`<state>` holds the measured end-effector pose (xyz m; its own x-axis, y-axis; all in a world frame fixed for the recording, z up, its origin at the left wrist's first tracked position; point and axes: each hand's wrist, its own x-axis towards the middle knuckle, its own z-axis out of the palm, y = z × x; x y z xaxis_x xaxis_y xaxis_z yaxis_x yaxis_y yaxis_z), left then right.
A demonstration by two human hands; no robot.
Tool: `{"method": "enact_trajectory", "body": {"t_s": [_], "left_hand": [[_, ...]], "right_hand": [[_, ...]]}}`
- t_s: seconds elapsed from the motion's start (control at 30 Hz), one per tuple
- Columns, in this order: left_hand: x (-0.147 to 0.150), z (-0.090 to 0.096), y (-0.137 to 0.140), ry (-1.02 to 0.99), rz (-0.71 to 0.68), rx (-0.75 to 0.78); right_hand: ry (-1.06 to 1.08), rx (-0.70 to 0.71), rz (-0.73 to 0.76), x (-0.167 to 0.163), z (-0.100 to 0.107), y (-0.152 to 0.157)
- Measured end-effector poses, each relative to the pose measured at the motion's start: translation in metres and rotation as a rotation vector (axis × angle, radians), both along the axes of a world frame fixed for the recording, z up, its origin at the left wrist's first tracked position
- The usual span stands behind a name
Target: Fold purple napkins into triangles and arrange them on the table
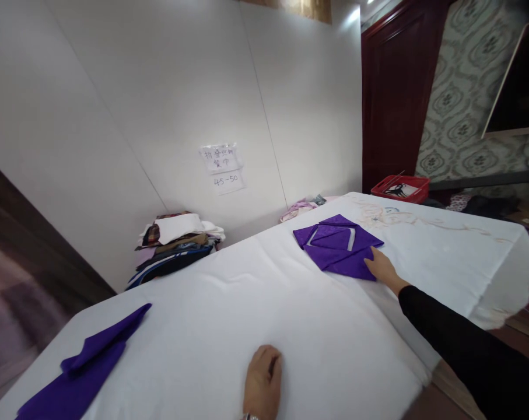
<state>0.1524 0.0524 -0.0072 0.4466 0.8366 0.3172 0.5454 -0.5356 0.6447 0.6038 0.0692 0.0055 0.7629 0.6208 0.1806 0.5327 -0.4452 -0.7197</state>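
Note:
A folded purple cloth (337,245) lies on the white-covered table (229,315), toward its far right part. My right hand (381,266), in a black sleeve, rests flat on the near corner of that cloth, fingers together on the fabric. My left hand (262,380) lies on the white cover at the near edge, fingers curled under, holding nothing. A second purple cloth (83,364), loosely folded, lies at the near left corner of the table, away from both hands.
A stack of folded fabrics (174,242) stands against the white wall behind the table. A paper note (223,167) is taped to the wall. Pink cloth (297,209) lies at the table's far edge. A red basket (400,188) stands by the dark door.

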Motion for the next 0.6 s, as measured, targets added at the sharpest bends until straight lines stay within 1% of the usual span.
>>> {"method": "enact_trajectory", "body": {"t_s": [0.1,0.17,0.27,0.33,0.4,0.5,0.6], "left_hand": [[0.006,0.001,0.0,-0.001,0.033,-0.023],[0.018,0.003,0.001,-0.018,0.062,-0.055],[0.045,0.009,0.005,-0.063,0.048,-0.089],[0.063,0.012,0.009,-0.062,0.009,-0.069],[0.076,0.012,0.012,-0.022,-0.026,-0.04],[0.081,0.007,0.014,0.003,-0.032,-0.035],[0.08,-0.003,0.015,-0.038,-0.022,-0.037]], "right_hand": [[-0.307,-0.064,0.146,-0.016,0.008,0.007],[-0.461,-0.11,0.266,-0.031,0.014,0.02],[-0.491,-0.147,0.39,-0.059,0.02,0.049],[-0.498,-0.187,0.445,-0.076,0.023,0.071],[-0.499,-0.239,0.469,-0.089,0.024,0.091],[-0.498,-0.317,0.47,-0.101,0.022,0.115],[-0.492,-0.381,0.47,-0.104,0.019,0.133]]}}
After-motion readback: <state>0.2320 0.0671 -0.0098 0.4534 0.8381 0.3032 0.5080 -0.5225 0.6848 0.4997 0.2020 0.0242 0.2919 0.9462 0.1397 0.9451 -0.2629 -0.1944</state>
